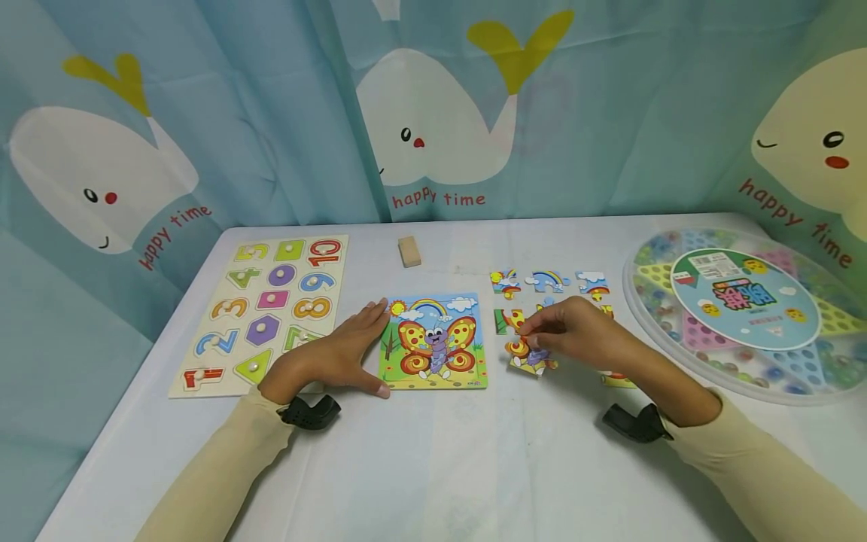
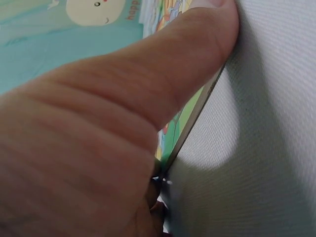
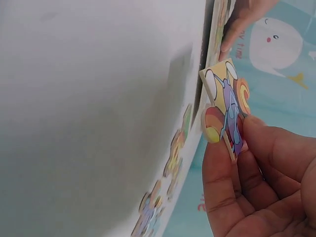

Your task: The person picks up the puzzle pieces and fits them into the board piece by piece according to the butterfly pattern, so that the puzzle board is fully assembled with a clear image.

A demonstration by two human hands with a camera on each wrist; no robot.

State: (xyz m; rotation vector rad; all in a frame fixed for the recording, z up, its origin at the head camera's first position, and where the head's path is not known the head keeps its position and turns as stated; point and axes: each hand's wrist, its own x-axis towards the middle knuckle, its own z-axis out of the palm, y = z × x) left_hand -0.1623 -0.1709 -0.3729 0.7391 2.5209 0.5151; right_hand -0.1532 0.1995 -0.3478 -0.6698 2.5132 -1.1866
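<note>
The left hand (image 1: 332,354) lies at the left edge of a square butterfly picture board (image 1: 433,342), its thumb along the lower-left corner; in the left wrist view the thumb (image 2: 163,69) rests against the board's edge. Between thumb and fingers, the right hand (image 1: 582,331) pinches a puzzle piece (image 1: 533,359) with a purple body and orange swirl. The right wrist view shows this piece (image 3: 227,103) held up and tilted by the right hand (image 3: 266,182). Other loose pieces (image 1: 547,281) lie around and behind the right hand, some partly hidden by it.
A number and shape board (image 1: 226,307) lies at the left, partly behind the left hand. A small wooden block (image 1: 409,251) sits behind the picture board. At the right is a round clear case (image 1: 721,369) with marbles. A whale-print curtain (image 1: 609,135) hangs behind the table.
</note>
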